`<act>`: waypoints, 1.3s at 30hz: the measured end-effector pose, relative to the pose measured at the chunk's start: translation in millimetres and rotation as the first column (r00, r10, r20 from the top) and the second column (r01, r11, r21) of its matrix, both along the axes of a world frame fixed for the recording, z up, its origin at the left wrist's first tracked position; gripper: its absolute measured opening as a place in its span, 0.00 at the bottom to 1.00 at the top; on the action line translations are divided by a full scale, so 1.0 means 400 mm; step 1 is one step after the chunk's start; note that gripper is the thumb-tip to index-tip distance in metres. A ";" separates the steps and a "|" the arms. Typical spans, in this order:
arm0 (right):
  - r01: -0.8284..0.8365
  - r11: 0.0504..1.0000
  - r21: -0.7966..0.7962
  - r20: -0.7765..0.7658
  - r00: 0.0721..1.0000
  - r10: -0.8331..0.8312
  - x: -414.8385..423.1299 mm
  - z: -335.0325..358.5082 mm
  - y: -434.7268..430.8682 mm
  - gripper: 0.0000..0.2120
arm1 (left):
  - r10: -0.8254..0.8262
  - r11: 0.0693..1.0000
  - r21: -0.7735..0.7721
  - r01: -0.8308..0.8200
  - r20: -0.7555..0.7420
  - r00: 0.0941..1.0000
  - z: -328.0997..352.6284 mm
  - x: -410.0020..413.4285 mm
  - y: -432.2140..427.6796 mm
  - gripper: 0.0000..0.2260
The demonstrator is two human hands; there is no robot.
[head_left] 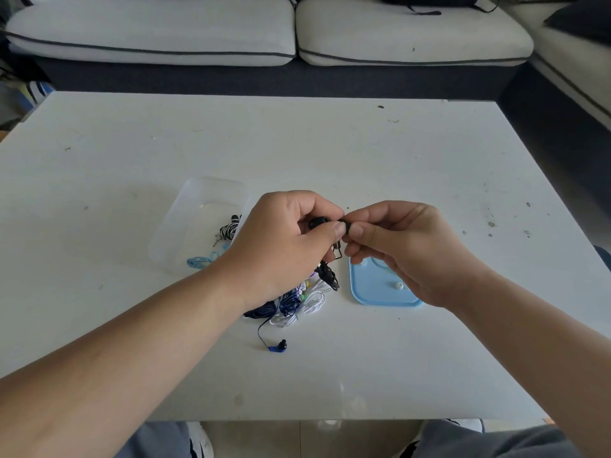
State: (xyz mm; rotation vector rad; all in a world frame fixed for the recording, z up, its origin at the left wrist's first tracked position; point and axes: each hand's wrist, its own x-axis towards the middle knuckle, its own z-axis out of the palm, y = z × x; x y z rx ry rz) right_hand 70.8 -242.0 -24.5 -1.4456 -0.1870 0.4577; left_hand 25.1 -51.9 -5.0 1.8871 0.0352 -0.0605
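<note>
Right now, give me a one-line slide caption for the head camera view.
Left hand and right hand pinch a black earphone above a tangle of earphones, between a clear tub and a blue lid.

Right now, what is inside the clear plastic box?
A black-and-white striped earphone cable and a light blue cable lie inside the clear plastic box. The left hand covers its near right corner.

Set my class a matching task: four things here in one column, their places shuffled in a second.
1 black earphone
2 blue lid
3 clear box
4 blue earbud

A flat on the table, under the right hand
B nearest the person, at a cable's end
C pinched between left hand and right hand
D just left of the left hand

Pairs: 1-C, 2-A, 3-D, 4-B
</note>
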 end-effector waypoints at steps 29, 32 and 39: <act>0.010 0.998 0.066 -0.236 0.972 0.006 0.007 0.012 0.007 0.08 | 0.042 0.985 0.161 -0.068 0.160 0.986 -0.011 -0.004 0.000 0.09; 0.011 0.993 0.118 -0.291 0.956 0.024 0.006 0.018 0.008 0.09 | 0.008 0.961 0.264 -0.085 0.279 0.960 -0.017 -0.001 0.003 0.08; 0.010 0.987 0.158 -0.308 0.951 0.040 0.011 0.020 0.009 0.12 | -0.005 0.959 0.268 -0.087 0.325 0.946 -0.024 -0.001 0.000 0.08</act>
